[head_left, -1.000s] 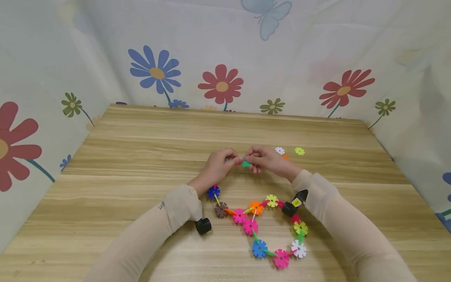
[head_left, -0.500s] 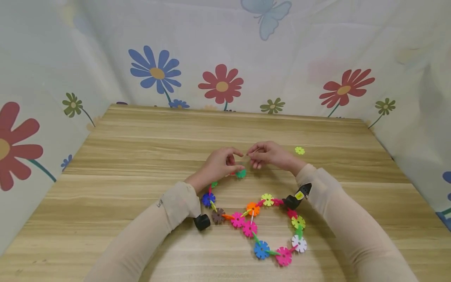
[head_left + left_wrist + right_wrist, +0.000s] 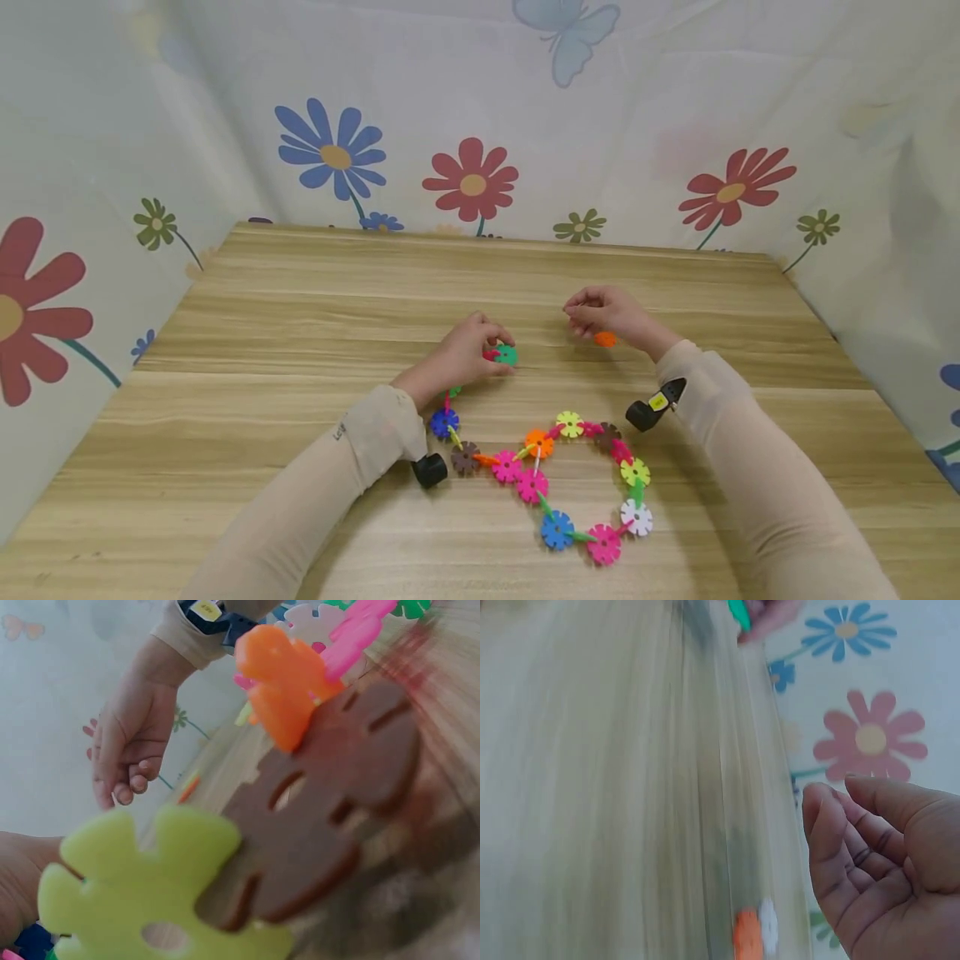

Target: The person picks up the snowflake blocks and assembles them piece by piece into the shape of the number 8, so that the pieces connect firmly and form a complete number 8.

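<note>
A chain of colourful notched plastic discs, a snowflake-disc chain (image 3: 557, 530), lies on the table with a closed loop at the right. Its far end runs up to my left hand (image 3: 467, 354), whose finger and thumb curve round a green snowflake disc (image 3: 507, 355) joined to a red one. Apart from it, my right hand (image 3: 611, 315) hovers with fingers loosely bent and nothing between them, as the right wrist view shows. A loose orange disc (image 3: 605, 339) lies just below that hand, beside a white disc (image 3: 769, 925) hidden in the head view.
Close to the left wrist camera are a yellow-green disc (image 3: 150, 885) and a brown disc (image 3: 322, 795) of the chain. A flower-printed cloth (image 3: 630, 125) stands around the back and sides of the wooden table (image 3: 360, 283).
My right hand has come away from the green disc and moved right and farther back, over the loose discs. My left hand stays with the green end; the chain has shifted slightly.
</note>
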Demonstrator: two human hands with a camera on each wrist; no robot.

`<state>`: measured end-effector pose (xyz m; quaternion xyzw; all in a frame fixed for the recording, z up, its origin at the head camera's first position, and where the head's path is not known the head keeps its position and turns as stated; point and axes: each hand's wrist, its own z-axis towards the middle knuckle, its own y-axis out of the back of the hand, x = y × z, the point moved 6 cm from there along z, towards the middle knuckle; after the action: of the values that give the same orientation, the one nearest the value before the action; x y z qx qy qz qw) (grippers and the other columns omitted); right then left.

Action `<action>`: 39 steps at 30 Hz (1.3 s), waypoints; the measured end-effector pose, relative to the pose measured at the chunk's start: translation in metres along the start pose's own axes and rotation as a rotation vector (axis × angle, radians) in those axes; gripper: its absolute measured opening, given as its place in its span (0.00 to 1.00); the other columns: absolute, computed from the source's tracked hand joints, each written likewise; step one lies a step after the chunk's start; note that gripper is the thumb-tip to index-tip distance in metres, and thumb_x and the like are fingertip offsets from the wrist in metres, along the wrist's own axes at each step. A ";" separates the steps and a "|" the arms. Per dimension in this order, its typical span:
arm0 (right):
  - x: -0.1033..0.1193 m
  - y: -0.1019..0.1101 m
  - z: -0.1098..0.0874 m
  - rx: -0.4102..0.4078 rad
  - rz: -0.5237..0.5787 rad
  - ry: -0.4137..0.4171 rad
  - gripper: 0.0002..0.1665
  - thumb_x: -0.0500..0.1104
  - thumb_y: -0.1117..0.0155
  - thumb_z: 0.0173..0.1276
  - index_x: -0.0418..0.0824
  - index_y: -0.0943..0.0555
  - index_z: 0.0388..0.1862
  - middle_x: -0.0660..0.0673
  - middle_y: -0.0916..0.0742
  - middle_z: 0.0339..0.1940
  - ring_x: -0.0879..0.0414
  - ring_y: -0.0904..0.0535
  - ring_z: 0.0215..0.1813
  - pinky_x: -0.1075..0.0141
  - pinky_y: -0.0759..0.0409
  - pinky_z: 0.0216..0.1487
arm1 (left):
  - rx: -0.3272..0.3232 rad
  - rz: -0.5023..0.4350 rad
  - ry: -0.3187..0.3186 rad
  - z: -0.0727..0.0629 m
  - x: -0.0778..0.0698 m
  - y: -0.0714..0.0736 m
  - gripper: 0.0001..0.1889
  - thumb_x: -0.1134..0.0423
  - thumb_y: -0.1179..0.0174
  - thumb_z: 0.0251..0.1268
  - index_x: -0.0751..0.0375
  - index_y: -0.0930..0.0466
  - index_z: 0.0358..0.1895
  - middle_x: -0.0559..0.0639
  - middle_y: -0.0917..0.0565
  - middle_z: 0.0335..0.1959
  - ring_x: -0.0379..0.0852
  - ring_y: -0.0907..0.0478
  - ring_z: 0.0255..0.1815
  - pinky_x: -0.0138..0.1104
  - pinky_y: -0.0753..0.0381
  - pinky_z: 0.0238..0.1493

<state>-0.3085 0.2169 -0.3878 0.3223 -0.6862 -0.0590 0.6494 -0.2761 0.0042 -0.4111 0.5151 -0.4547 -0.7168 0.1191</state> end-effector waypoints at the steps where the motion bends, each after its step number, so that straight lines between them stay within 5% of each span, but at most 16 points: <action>1: -0.003 0.005 0.000 -0.014 -0.015 -0.006 0.19 0.40 0.47 0.74 0.25 0.26 0.54 0.39 0.16 0.36 0.59 0.19 0.32 0.68 0.18 0.37 | -0.002 0.005 0.001 0.000 0.000 0.000 0.20 0.54 0.29 0.54 0.53 0.18 0.51 0.52 0.27 0.43 0.46 0.29 0.40 0.34 0.27 0.40; 16: -0.021 0.057 -0.015 -0.113 -0.364 -0.055 0.15 0.40 0.43 0.72 0.28 0.24 0.49 0.31 0.17 0.39 0.49 0.19 0.35 0.64 0.18 0.35 | -0.022 -0.020 0.015 -0.001 0.000 0.001 0.18 0.53 0.33 0.59 0.51 0.18 0.52 0.47 0.17 0.40 0.43 0.25 0.37 0.33 0.25 0.38; 25: -0.033 0.075 -0.021 -0.215 -0.629 -0.175 0.18 0.43 0.37 0.67 0.27 0.23 0.44 0.31 0.18 0.44 0.42 0.24 0.43 0.55 0.24 0.44 | -0.033 -0.034 0.031 -0.001 0.000 0.001 0.19 0.54 0.34 0.60 0.52 0.20 0.54 0.49 0.18 0.42 0.44 0.24 0.39 0.35 0.23 0.39; 39: -0.050 0.077 -0.022 -0.198 -0.609 -0.264 0.20 0.42 0.35 0.64 0.26 0.26 0.45 0.33 0.18 0.38 0.51 0.22 0.31 0.64 0.24 0.34 | -0.028 -0.052 0.022 -0.002 0.001 0.001 0.18 0.55 0.34 0.61 0.53 0.20 0.54 0.50 0.17 0.46 0.45 0.22 0.45 0.38 0.21 0.47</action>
<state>-0.3183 0.3108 -0.3889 0.4375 -0.6276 -0.3578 0.5355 -0.2756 0.0016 -0.4111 0.5328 -0.4297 -0.7203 0.1125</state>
